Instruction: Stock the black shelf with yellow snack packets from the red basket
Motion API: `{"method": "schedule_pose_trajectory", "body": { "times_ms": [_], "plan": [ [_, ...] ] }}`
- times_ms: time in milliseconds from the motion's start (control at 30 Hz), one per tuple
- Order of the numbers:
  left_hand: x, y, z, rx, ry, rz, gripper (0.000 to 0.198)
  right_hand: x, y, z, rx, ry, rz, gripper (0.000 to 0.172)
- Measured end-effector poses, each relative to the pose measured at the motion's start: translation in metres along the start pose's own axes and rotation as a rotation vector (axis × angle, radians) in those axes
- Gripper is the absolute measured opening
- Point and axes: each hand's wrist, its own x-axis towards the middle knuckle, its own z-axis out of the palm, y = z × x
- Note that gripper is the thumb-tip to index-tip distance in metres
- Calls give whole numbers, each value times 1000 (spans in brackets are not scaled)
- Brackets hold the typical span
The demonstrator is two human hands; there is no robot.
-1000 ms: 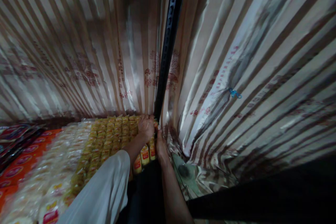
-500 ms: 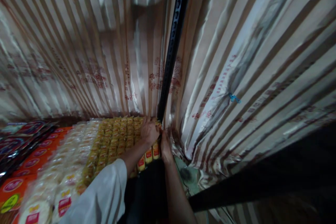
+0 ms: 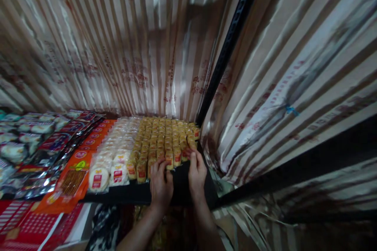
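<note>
Rows of small yellow snack packets (image 3: pixel 165 139) lie on a black shelf (image 3: pixel 135 196) in front of a striped curtain. My left hand (image 3: pixel 160 184) rests at the front edge of the packets, fingers curled onto the nearest ones. Just to its right, my right hand (image 3: pixel 196 172) touches the front right packets with bent fingers. Whether either hand grips a packet is not clear.
White round-cake packets (image 3: pixel 110 162) and orange packets (image 3: pixel 75 172) lie left of the yellow ones, dark foil packets (image 3: pixel 44 145) farther left. A black slotted post (image 3: pixel 228 47) rises at the shelf's back right corner. Striped satin curtain (image 3: pixel 294 66) hangs behind and to the right.
Both hands have drawn back from the far corner by the post to the shelf's front edge. The camera view shifted back and left, showing more packets on the left.
</note>
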Motion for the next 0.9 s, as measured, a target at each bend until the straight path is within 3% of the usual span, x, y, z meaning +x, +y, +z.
{"method": "schedule_pose_trajectory", "body": {
  "times_ms": [133, 267, 400, 533, 733, 900],
  "plan": [
    [-32, -34, -32, 3, 18, -158, 30, -62, 6, 22, -169, -263, -47, 32],
    [-46, -50, -46, -31, -57, -297, 35, -93, 23, 44, -403, -395, -74, 34],
    [-44, -57, -45, -100, -141, -381, 38, -95, 30, 59, -579, -420, -30, 40],
    [-40, -61, -44, -149, -153, -382, 39, -90, 28, 64, -609, -394, 0, 39],
    [-34, -61, -51, -135, -90, -342, 33, -91, 30, 54, -416, -342, 0, 31],
    [-17, -50, -51, -188, -82, -329, 48, -87, 27, 41, -247, -331, -15, 29]
  ]
}}
